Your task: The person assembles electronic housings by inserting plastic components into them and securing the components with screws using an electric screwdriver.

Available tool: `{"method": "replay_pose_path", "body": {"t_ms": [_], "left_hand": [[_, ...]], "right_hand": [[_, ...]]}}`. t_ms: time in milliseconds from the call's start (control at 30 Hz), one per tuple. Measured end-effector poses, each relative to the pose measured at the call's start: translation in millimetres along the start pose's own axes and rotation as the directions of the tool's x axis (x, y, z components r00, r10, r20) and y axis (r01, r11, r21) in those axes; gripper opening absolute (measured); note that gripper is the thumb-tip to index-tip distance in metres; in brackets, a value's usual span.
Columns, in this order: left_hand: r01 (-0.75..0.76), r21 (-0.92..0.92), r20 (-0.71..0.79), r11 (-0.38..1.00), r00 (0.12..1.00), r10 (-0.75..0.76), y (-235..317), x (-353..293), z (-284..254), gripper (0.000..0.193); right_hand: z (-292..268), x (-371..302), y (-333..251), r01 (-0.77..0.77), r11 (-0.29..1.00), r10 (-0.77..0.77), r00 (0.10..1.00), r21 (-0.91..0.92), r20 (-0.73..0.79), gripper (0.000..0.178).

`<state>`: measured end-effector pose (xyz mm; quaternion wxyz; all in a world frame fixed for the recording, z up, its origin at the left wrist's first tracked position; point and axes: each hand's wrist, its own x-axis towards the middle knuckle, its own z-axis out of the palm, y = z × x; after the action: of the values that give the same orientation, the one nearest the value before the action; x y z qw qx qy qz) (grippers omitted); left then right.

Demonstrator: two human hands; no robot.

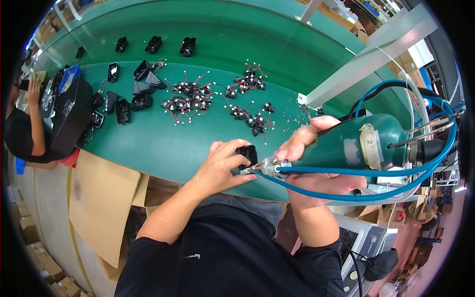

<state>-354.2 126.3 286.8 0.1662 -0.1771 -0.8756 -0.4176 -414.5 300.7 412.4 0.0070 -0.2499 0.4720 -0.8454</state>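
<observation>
My left hand (217,166) is closed around a small open black plastic housing (249,152) just above the front edge of the green bench. In my right hand (319,188) lies a thick green power screwdriver (336,146), gripped along its body and pointing left. Its metal nose (269,167) reaches the housing beside my left fingertips; the exact contact point is hidden. A blue hose (326,171) runs along the tool to its nose. Beyond my hands, piles of small black parts with red wires and white connectors (190,99) lie on the bench.
Several black housings (141,101) stand at the left, others (188,46) along the far ledge. Loose screws (297,119) lie near a white post (366,54). A large black bin (71,114) and a blue tray (69,79) separate me from another person (32,128). Cardboard (101,198) leans below.
</observation>
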Motion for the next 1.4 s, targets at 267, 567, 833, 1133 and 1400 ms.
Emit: {"method": "replay_pose_path", "body": {"t_ms": [267,567,833,1133,1400], "left_hand": [[0.003,0.008,0.029,1.000,1.000,-0.003,3.7,3.9,-3.6,0.036],[0.085,-0.136,0.020,0.987,0.996,-0.084,0.4,1.6,0.2,0.037],[0.013,-0.095,0.052,0.995,0.999,-0.008,-1.3,-2.0,-3.1,0.086],[0.043,-0.064,0.060,0.997,0.997,-0.039,-0.5,-1.4,-1.5,0.087],[0.002,-0.043,0.051,0.999,0.999,0.000,2.9,0.2,-3.4,0.088]], "right_hand": [[-12.0,-2.3,7.9,-0.059,0.957,0.036,0.995,0.285,0.088,0.116],[-3.8,17.4,-16.0,0.072,0.997,-0.072,0.994,-0.001,0.081,0.107],[7.0,24.0,-29.6,0.010,0.999,-0.017,0.991,0.053,0.132,0.107],[19.9,5.6,0.0,-0.049,0.969,0.034,0.997,-0.241,-0.063,0.115],[18.4,3.9,-0.5,-0.079,0.963,0.071,0.997,-0.256,-0.041,0.112]]}}
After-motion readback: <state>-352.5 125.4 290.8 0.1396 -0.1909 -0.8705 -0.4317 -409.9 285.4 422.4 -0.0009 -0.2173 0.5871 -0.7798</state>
